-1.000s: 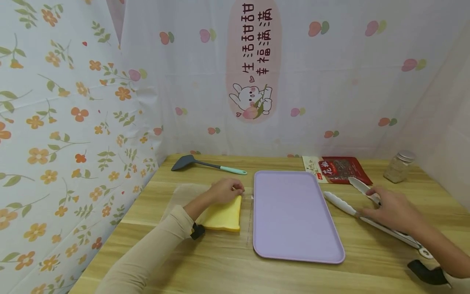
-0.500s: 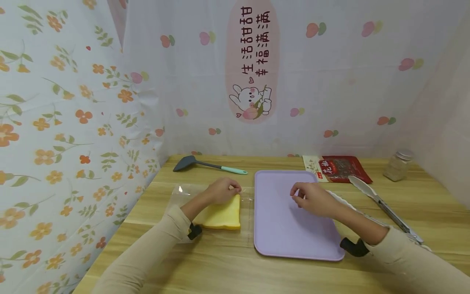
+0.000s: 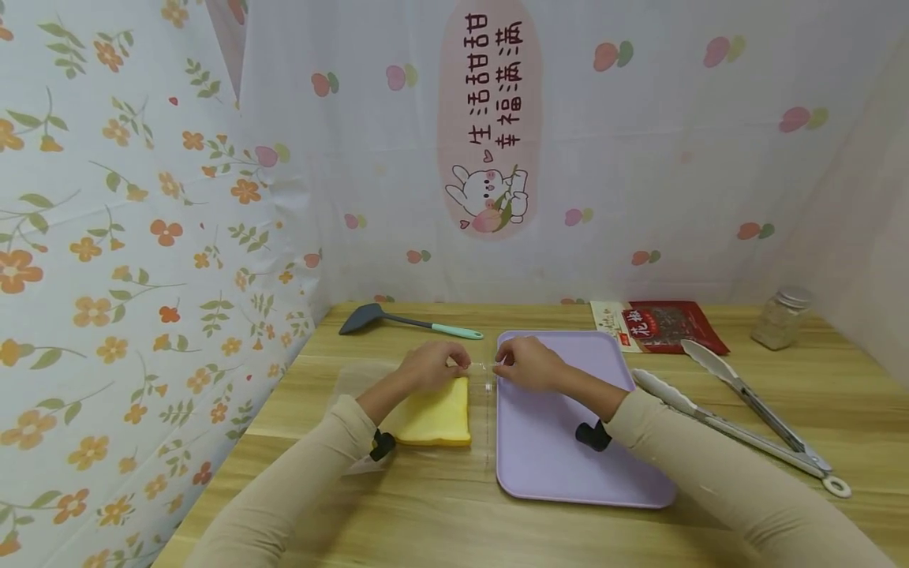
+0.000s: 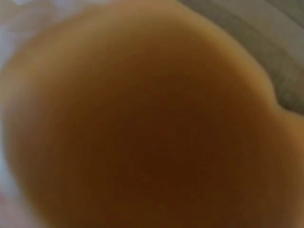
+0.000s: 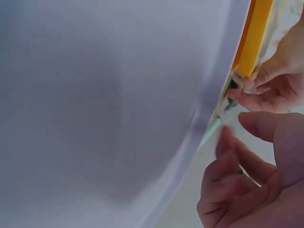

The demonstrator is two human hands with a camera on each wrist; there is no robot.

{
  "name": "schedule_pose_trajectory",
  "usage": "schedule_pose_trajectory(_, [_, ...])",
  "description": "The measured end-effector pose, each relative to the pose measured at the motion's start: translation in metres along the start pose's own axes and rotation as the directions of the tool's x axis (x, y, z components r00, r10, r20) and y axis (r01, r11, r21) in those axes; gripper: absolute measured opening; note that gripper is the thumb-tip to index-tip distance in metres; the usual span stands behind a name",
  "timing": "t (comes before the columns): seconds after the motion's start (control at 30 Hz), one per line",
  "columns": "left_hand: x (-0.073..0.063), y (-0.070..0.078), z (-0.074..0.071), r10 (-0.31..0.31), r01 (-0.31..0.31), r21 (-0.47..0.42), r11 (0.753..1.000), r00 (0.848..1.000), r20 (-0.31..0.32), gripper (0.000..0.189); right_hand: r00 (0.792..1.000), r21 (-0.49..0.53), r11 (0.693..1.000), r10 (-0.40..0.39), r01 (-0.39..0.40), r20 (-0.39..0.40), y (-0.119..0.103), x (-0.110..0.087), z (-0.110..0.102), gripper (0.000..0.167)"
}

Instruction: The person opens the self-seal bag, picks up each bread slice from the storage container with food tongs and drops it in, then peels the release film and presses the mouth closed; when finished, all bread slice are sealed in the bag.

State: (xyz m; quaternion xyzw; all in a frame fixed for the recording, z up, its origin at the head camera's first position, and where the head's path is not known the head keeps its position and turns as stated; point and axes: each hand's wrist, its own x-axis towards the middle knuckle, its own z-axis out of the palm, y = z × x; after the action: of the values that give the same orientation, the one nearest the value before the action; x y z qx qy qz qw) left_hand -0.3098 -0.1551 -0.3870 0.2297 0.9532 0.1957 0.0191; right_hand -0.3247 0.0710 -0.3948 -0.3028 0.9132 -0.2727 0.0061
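A clear plastic bag (image 3: 480, 430) lies flat on the table at the left, and a thick yellow bread slice (image 3: 432, 418) with an orange-brown crust overlaps it. My left hand (image 3: 428, 367) pinches the bag's far edge just beyond the slice. Close to it, my right hand (image 3: 533, 364) hovers over the tray's far left corner, fingertips right at the bag's corner. In the right wrist view, the right thumb (image 5: 259, 126) and index finger stand slightly apart, with the left hand (image 5: 280, 76) beyond them. Blurred skin fills most of the left wrist view.
The lilac tray (image 3: 604, 465) sits directly right of the bag. Metal tongs (image 3: 753, 442) lie spread at the right. At the back are a turner (image 3: 408, 319) with a mint handle, a red spice packet (image 3: 671, 325) and a glass jar (image 3: 779, 319).
My right hand has let go of the tongs and moved left across the tray to the bag's corner beside my left hand. My left hand has stayed on the bag's edge.
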Motion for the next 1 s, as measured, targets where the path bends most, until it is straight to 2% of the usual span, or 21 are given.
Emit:
schedule_pose_trajectory(0.13, [0.0, 0.004, -0.001, -0.004, 0.004, 0.025, 1.0, 1.0, -0.015, 0.016, 0.998, 0.017, 0.999, 0.042, -0.043, 0.044, -0.003, 0.012, 0.004, 0.014])
schedule_pose_trajectory(0.33, [0.003, 0.004, 0.001, -0.023, 0.024, 0.037, 0.999, 1.0, -0.018, 0.015, 0.996, 0.089, 0.996, -0.039, 0.031, 0.08, -0.003, 0.02, 0.007, 0.012])
schedule_pose_trajectory(0.53, [0.01, 0.005, 0.006, 0.034, -0.031, -0.065, 0.997, 0.999, 0.033, 0.014, 0.991, 0.135, 0.985, -0.116, 0.106, 0.069, 0.0, 0.019, 0.01, 0.013])
schedule_pose_trajectory(0.67, [0.014, 0.007, 0.009, 0.061, -0.056, -0.108, 0.993, 0.997, 0.046, 0.012, 0.99, 0.156, 0.98, -0.131, 0.122, 0.044, 0.001, 0.018, 0.012, 0.013])
schedule_pose_trajectory(0.83, [0.015, 0.007, 0.011, 0.033, -0.029, -0.096, 0.995, 0.999, 0.04, 0.014, 0.994, 0.126, 0.987, -0.103, 0.099, 0.024, 0.001, 0.018, 0.014, 0.012])
schedule_pose_trajectory(1.0, [0.012, 0.008, 0.01, 0.01, -0.009, -0.085, 0.996, 1.0, 0.01, 0.015, 0.999, 0.084, 0.996, -0.041, 0.039, 0.018, 0.0, 0.018, 0.015, 0.016])
